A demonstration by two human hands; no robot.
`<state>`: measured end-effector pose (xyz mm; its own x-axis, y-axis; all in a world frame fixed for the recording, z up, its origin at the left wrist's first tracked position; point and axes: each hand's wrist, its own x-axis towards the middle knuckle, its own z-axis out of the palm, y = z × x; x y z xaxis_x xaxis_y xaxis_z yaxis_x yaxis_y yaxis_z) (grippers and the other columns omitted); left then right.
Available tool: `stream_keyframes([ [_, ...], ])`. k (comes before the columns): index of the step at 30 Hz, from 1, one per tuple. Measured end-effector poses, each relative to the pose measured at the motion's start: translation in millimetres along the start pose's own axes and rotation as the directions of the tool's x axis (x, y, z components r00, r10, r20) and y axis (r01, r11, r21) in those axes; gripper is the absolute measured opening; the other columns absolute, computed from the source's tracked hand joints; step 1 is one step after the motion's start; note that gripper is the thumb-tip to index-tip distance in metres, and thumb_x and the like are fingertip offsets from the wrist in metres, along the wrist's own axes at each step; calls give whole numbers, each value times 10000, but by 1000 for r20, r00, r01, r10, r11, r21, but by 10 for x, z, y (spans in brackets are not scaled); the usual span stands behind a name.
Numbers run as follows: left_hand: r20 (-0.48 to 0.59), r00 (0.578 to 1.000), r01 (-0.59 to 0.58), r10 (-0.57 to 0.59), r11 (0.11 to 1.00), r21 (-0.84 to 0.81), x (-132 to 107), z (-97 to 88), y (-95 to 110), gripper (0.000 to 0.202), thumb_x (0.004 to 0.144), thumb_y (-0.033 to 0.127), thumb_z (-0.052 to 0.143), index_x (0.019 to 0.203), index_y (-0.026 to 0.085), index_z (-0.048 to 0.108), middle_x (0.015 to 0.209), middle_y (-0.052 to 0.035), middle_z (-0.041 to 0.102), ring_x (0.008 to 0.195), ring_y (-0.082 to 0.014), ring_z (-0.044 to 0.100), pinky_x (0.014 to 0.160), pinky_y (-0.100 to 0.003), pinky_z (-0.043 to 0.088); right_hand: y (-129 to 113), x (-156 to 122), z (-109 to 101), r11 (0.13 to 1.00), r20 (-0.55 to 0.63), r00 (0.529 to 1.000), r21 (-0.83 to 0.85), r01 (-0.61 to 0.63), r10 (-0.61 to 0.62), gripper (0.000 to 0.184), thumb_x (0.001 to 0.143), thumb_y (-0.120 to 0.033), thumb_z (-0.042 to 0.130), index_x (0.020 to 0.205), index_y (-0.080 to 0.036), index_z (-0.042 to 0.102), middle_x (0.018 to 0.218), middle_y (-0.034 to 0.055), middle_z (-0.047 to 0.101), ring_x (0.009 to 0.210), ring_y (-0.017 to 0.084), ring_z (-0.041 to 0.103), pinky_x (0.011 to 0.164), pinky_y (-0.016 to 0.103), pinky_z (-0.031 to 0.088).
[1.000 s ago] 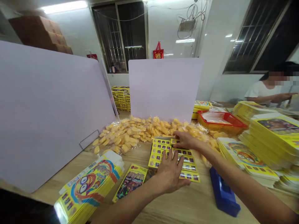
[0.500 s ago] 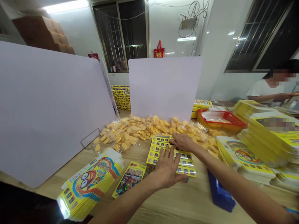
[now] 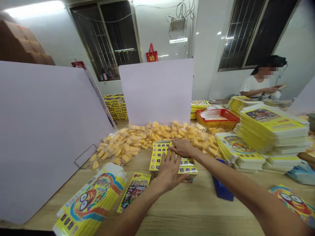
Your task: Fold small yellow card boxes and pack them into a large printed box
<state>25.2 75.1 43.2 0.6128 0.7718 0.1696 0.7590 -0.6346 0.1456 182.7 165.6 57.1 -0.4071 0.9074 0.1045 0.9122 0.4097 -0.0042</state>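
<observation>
A fanned stack of small yellow printed cards (image 3: 157, 154) lies on the wooden table (image 3: 192, 209) in front of me. My left hand (image 3: 169, 170) rests flat on the near part of the stack, fingers spread. My right hand (image 3: 181, 147) lies on the far end of the stack, fingers curled over the top cards. Just behind the cards spreads a pile of yellow sweets in clear bags (image 3: 137, 137).
White divider boards stand at left (image 3: 44, 131) and centre back (image 3: 157, 90). Flat yellow printed cartons (image 3: 91, 200) lie near left, one card (image 3: 134, 190) beside them, taller stacks (image 3: 270, 131) at right. A blue object (image 3: 221, 188), a red basket (image 3: 216, 118). A person (image 3: 258, 85) works far right.
Both hands have pushed the spread cards together into a tighter stack, the near end drawn back toward the far end. The camera view has swung to the right.
</observation>
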Motion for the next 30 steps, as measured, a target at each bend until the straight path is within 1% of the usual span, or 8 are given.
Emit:
stream_keyframes([
  [5, 18, 1000, 1, 0, 999, -38, 41, -19, -12, 903, 787, 775, 412, 1436, 150, 361, 1497, -181, 371, 1400, -408, 270, 1120, -576, 250, 44, 76, 17, 1000, 17, 1000, 25, 2, -2, 526, 978, -586, 266, 1107, -161, 549, 1043, 134, 695, 979, 274, 662, 782, 331, 470],
  [9, 50, 997, -59, 64, 994, -95, 34, -165, -109, 941, 766, 781, 446, 1463, 164, 307, 1520, -170, 343, 1414, -367, 270, 1134, -544, 246, 78, 19, -65, 998, 29, 999, 54, 30, -31, 459, 978, -538, 351, 1120, -153, 556, 1095, 135, 674, 1018, 256, 643, 841, 332, 466],
  [11, 60, 995, -70, 75, 993, -91, 30, -248, -265, 913, 812, 759, 387, 1493, 170, 238, 1552, -163, 284, 1445, -335, 218, 1148, -517, 226, 60, -108, -85, 998, -26, 1000, 60, 17, -16, 461, 988, -498, 346, 1212, -137, 523, 1249, 166, 599, 1169, 268, 562, 955, 363, 420],
  [14, 51, 998, 39, -39, 999, -11, 98, -307, -593, 754, 918, 648, 263, 1501, 170, 224, 1577, -152, 230, 1469, -306, 154, 1160, -522, 170, -26, -319, -22, 997, -118, 993, 75, -22, 31, 639, 978, -548, 288, 1398, -76, 386, 1474, 218, 380, 1376, 319, 340, 1091, 451, 300],
  [19, 131, 986, 102, -102, 995, 12, 282, -182, -957, 760, 918, 637, 264, 1489, 136, 247, 1571, -154, 244, 1460, -315, 178, 1155, -515, 176, -162, -475, 198, 998, -36, 999, 59, -13, 15, 851, 925, -662, 245, 1440, 11, 332, 1512, 255, 297, 1419, 371, 239, 1125, 521, 235],
  [24, 68, 986, 153, -152, 988, -12, 344, -77, -925, 745, 903, 647, 313, 1452, 144, 316, 1540, -161, 317, 1429, -330, 252, 1119, -527, 248, -145, -408, 212, 998, -5, 1000, 64, 4, -4, 836, 934, -657, 171, 1425, -10, 370, 1499, 240, 336, 1406, 352, 283, 1121, 501, 253],
  [27, -5, 993, 116, -117, 991, -67, 378, -100, -901, 656, 903, 603, 383, 1351, 128, 441, 1443, -151, 448, 1345, -295, 376, 1097, -451, 318, -119, -354, 185, 998, -41, 999, 55, -2, 5, 831, 935, -656, 176, 1417, -10, 376, 1496, 250, 335, 1407, 358, 275, 1119, 510, 241],
  [30, -6, 995, 95, -97, 986, -140, 354, -161, -940, 558, 947, 523, 339, 1316, 128, 474, 1396, -137, 490, 1308, -244, 415, 1102, -390, 325, -58, -367, 170, 996, -7, 1000, 85, -8, 9, 810, 942, -642, 168, 1425, -22, 362, 1507, 240, 319, 1418, 342, 257, 1122, 502, 241],
])
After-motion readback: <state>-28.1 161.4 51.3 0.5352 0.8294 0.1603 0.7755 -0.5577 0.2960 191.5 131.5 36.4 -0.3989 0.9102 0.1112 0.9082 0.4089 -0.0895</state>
